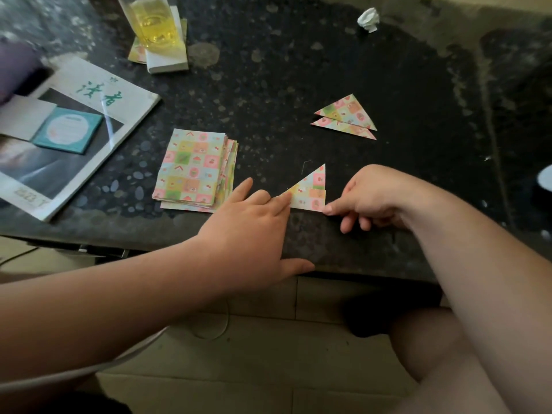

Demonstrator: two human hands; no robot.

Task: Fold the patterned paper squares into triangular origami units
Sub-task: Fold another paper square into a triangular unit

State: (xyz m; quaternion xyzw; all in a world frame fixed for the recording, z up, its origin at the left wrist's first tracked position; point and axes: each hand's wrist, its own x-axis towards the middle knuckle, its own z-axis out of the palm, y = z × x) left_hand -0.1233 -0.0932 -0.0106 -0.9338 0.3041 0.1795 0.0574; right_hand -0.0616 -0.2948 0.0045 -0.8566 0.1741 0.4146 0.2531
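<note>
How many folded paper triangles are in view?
3. An upper triangle and a lower triangle overlap at back right; the third triangle lies near the table edge between the left hand and right hand.

Paper stack (195, 170) left of folded triangles (345, 118).

Just 1 cam, worn on the head. Looked fwd & down from over the near edge of the dark table (298, 70). Sat close in, w/ both forearms (119, 294) filling much of the bottom of the pic. Had the left hand (251, 225) & right hand (373, 195) near the middle, at the folded triangle (312, 189). Wide lens: took in most of the tabletop, plus floor tiles (263, 369) & a knee (424, 348) below the near edge.
</note>
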